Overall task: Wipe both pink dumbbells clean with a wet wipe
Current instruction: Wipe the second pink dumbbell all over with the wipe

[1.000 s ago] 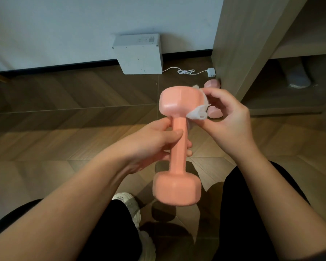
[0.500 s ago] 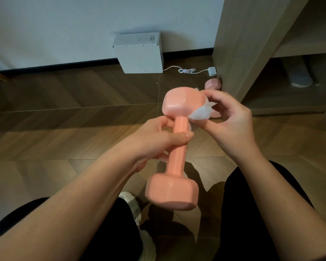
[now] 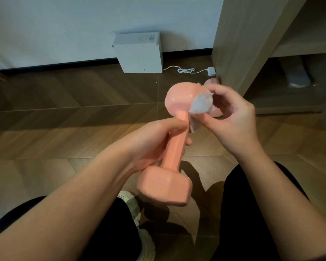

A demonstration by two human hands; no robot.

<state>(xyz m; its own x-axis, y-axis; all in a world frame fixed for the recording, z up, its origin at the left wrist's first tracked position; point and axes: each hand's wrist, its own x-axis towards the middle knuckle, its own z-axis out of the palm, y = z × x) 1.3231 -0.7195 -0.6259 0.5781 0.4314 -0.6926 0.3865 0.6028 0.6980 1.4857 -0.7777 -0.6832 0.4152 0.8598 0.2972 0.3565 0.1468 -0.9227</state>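
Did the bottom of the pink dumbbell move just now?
Yes. Against the white box, the dumbbell tilted: its bottom head swung a little left, while its top head hardly shifted.

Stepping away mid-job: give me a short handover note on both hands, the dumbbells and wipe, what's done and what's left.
The left hand grips the handle of the held pink dumbbell, tilted slightly off upright.
The right hand pinches the wet wipe against its upper head.
The second pink dumbbell lies on the floor by the wooden cabinet, partly hidden behind the right hand.
Done: the held one is being wiped at its upper head; how clean, cannot tell.
Left: finish it, then wipe the second.
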